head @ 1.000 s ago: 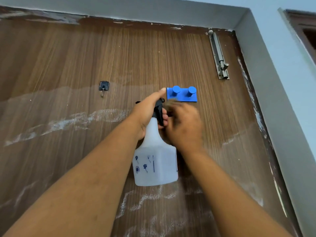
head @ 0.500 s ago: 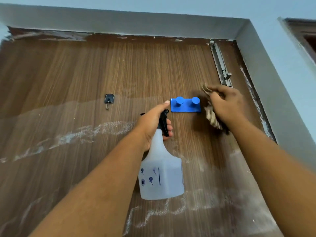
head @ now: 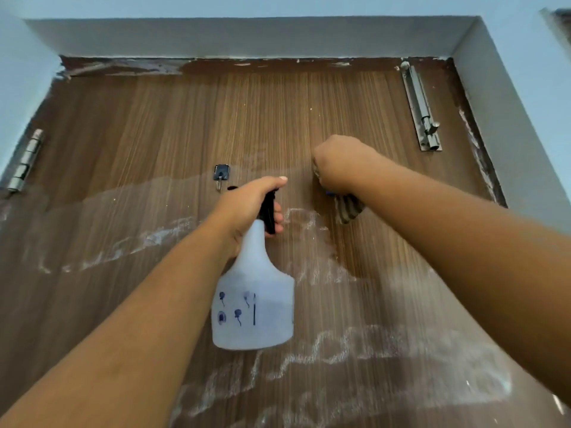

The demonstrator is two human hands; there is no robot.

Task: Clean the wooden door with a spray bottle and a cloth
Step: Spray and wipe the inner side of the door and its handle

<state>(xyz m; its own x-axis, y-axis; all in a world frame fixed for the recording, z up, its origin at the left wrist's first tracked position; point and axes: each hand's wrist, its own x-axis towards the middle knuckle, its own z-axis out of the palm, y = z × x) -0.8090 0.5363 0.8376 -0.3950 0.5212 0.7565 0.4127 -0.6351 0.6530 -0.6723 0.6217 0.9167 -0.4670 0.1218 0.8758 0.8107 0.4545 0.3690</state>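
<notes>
Wiping step: right hand (head: 340,163) fisted round cloth (head: 349,208) against door (head: 185,118). Left hand (head: 250,205) clasping spray bottle (head: 255,304) neck. Next: rub foam streaks (head: 309,353) at 6 o'clock.

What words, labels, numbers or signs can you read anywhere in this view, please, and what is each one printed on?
No words or numbers can be read.
Translucent white plastic spray bottle, held in the left hand: small dark blue pictogram-like marks and a vertical line, too blurred to read.
Small black wall hook on the brown wooden door: no legible marking.
Striped cloth in the right hand: pattern only, no text.
</notes>
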